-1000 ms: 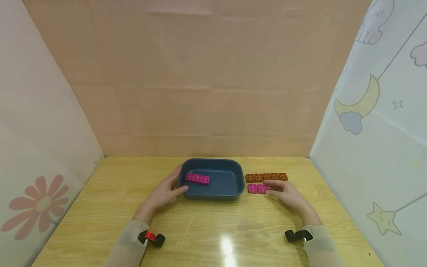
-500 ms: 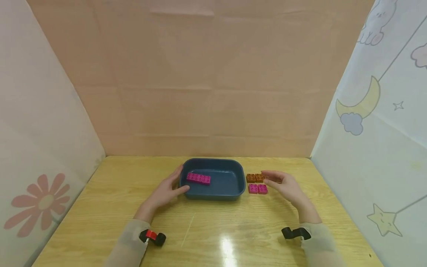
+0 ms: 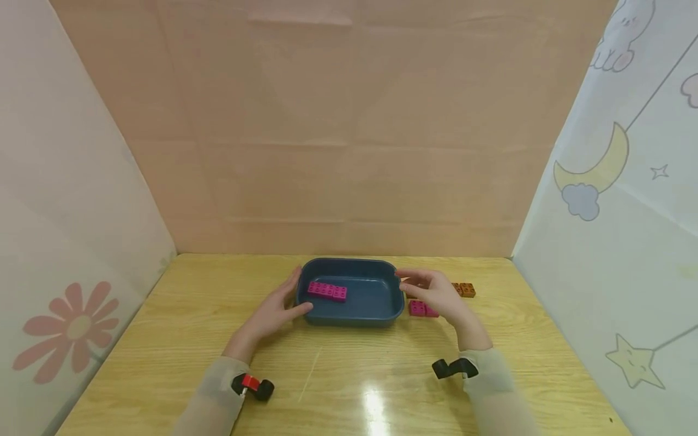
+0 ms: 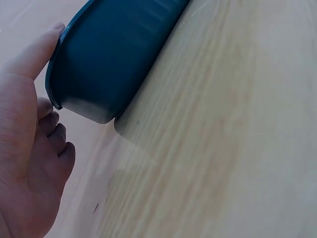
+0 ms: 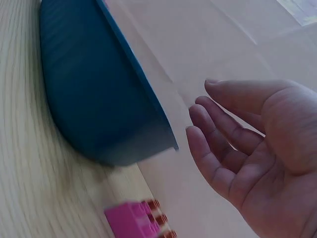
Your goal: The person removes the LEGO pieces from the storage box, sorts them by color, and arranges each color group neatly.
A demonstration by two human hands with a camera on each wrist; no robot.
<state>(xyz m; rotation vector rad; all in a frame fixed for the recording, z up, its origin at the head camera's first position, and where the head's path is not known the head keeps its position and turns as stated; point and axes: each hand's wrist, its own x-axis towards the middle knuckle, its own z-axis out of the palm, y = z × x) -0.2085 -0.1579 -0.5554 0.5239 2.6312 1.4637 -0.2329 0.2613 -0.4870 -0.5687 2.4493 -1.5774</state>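
A dark blue rectangular tray [image 3: 354, 321] stands on the table, holding a short row of pink toy building bricks [image 3: 327, 291] at its left side. My left hand [image 3: 269, 313] holds the tray's left end, thumb over the rim and fingers along the outside. Beside the right end is my right hand [image 3: 436, 297], its fingers loosely curled around nothing; the right wrist view shows a gap between fingertips and rim. Under and behind that hand lie two pink bricks [image 3: 417, 308] and a row of brown bricks [image 3: 468, 289], partly hidden.
The wooden table [image 3: 349, 375] reaches back to a peach-coloured wall covering [image 3: 349, 181]. Patterned white panels [image 3: 611, 254] border the sides. Each wrist carries a small black camera mount [image 3: 455, 367].
My right hand has moved left from the pink bricks, over the brown row, to the tray's right end. The bricks have stayed in place, and my left hand keeps its hold.
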